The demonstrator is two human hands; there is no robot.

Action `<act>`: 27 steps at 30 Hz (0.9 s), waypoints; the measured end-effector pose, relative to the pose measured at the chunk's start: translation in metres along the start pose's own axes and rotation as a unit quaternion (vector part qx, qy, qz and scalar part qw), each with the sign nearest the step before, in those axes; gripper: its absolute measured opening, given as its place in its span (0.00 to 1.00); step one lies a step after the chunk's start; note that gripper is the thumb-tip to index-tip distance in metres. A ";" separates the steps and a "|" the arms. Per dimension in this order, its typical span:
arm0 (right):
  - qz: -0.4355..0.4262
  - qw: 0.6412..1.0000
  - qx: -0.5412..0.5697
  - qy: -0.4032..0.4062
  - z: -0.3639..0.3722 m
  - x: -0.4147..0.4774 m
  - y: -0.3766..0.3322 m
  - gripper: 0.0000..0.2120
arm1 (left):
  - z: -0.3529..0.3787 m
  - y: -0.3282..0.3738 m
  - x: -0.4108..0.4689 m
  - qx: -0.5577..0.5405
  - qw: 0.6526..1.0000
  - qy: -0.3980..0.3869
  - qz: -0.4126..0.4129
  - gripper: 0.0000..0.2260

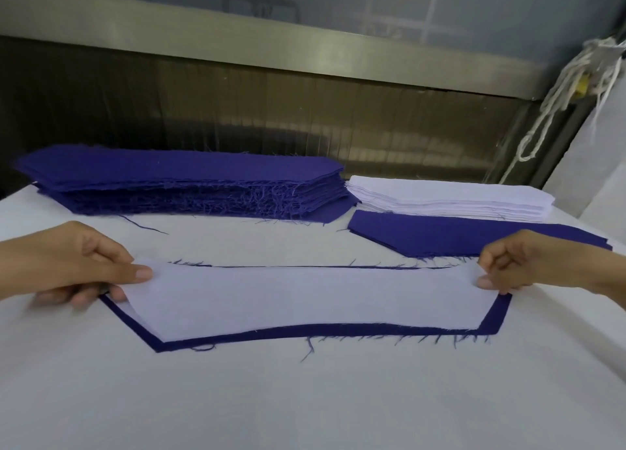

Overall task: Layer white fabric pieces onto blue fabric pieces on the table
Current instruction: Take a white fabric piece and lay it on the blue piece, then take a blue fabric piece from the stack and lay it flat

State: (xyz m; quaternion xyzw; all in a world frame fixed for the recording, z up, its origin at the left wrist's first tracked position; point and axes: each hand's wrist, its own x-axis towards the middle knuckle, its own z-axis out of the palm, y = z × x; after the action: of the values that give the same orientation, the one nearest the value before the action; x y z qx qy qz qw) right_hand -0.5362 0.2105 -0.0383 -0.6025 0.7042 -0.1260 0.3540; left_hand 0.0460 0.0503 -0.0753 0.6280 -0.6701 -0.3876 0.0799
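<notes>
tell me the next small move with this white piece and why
Probably draw the white fabric piece slightly toward you before letting go. The left hand and right hand pinch its ends, and the blue fabric piece beneath shows a thin strip along the far edge but a wider band near you.

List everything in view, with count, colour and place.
white piece: one, white, over the blue piece, near centre
blue piece: one, blue, flat on the table, under the white piece
blue stack: one, blue, back left
white stack: one, white, back right
loose blue: at least one, blue, before the white stack
table: one, white-covered
cords: several, white, hanging far right
left grip: pinches white piece's left end
right grip: pinches its right end
</notes>
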 end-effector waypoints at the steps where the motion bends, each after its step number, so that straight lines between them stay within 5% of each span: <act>1: 0.000 1.000 -0.002 -0.001 0.001 -0.001 -0.001 0.13 | 0.000 0.000 0.000 0.008 1.000 0.005 -0.003 0.34; 10: 0.001 1.000 -0.028 0.008 0.001 -0.001 -0.001 0.24 | 0.001 -0.017 0.000 0.008 0.998 0.062 -0.004 0.32; 18: -0.061 0.998 -0.022 -0.009 0.002 -0.003 0.003 0.15 | -0.001 -0.006 -0.009 0.049 0.994 0.093 -0.005 0.36; 21: -0.074 0.995 -0.058 0.010 0.001 -0.003 0.004 0.18 | -0.006 -0.007 -0.011 0.053 0.993 0.102 0.001 0.35; 24: -0.063 0.996 -0.061 0.018 -0.001 -0.005 0.006 0.23 | -0.011 -0.002 -0.016 0.067 0.991 0.112 0.012 0.30; 27: -0.053 0.998 -0.033 0.022 -0.003 0.001 0.004 0.14 | -0.014 0.010 -0.020 0.077 0.984 0.157 0.044 0.20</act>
State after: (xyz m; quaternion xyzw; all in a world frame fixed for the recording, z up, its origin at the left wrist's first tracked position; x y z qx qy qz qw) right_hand -0.5413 0.2100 -0.0387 -0.6470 0.6829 -0.1347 0.3114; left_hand 0.0511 0.0615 -0.0518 0.6553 -0.7040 -0.2277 0.1520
